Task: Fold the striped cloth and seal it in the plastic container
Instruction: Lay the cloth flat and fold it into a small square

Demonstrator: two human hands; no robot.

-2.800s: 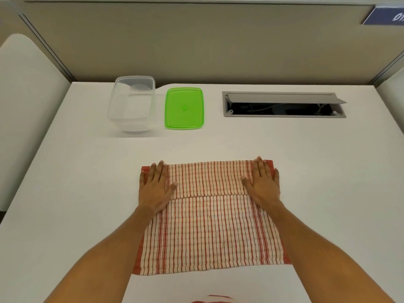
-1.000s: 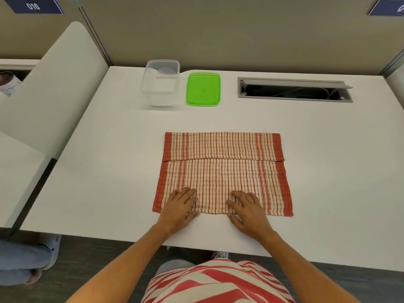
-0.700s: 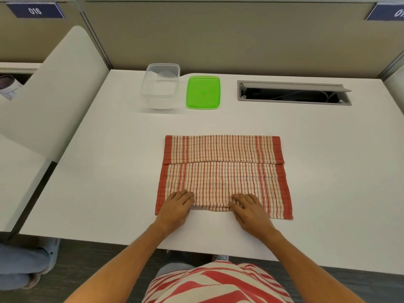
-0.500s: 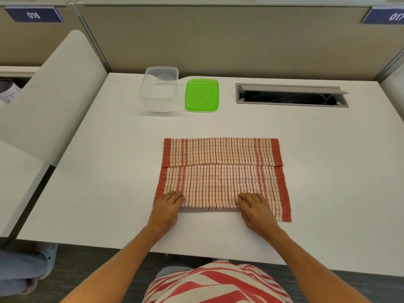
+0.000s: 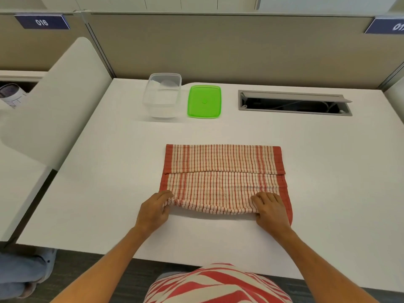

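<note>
Two hands hold the near edge of the striped cloth (image 5: 223, 171), which lies near the front edge of the worktop (image 5: 109, 171). The far part is already folded over. The left hand (image 5: 154, 212) pinches the near left corner, so its grip is full of cloth. The right hand (image 5: 270, 209) pinches the near right side the same way. To fold well, I think both hands should lift together and lay this edge flat on the far flap, with corners lined up. The plastic container (image 5: 162, 95) waits open near the back edge, with the green lid (image 5: 204, 101) just beside it.
</note>
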